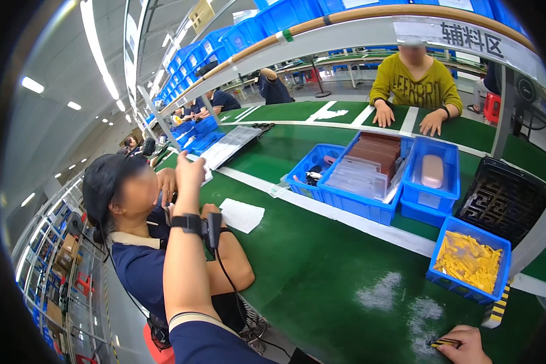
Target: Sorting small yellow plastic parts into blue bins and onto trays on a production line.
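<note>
A: What lies at the centre of the work?

B: A short black-and-yellow striped strip, at the lower right on the green table. The right hand bends its fingers over it; I cannot tell whether they pinch it or only press.

A: What could go wrong there?

B: If it is stuck down, an uneven pull could tear it. Pale scuffed patches lie near, so scraping might mark the surface further. A sudden lift of that hand could knock the blue bin and spill its yellow pieces.

A: And the left hand?

B: The left hand is raised, well apart from the strip. A finger or two stretches out; I cannot tell whether anything is held. A seated co-worker is close by, so a careless turn might bump them. A black cable hangs from the wrist device; a swing of the arm could snag it on the co-worker's elbow.

A: Farther out?

B: Across the table, a person in a yellow-green top rests both hands on the surface.
</note>
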{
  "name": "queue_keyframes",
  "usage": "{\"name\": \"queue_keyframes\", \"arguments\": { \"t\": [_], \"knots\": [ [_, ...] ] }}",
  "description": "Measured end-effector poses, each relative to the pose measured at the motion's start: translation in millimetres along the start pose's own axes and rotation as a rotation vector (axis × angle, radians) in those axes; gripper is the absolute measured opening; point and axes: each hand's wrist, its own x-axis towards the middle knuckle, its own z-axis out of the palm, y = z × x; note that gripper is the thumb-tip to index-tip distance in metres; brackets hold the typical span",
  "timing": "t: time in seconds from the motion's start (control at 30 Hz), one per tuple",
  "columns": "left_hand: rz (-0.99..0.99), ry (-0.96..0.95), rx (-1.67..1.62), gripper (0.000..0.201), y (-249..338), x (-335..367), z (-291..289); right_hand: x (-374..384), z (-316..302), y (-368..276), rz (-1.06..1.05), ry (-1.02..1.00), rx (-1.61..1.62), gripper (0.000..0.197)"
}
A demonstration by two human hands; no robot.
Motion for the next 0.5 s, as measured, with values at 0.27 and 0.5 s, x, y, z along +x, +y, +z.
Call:
{"name": "queue_keyframes", "arguments": {
  "t": [0.27, 0.5],
  "knots": [
    [0.48, -0.839, -0.266, 0.06, 114, -205, 67, -5, 0, -2, 0.007, 0.018, 0.071, 0.01],
    [0.569, -1.298, -0.497, 0.063, 141, -309, 87, 0, 2, 4, -0.053, -0.003, 0.096, 0.01]
  ]
}}
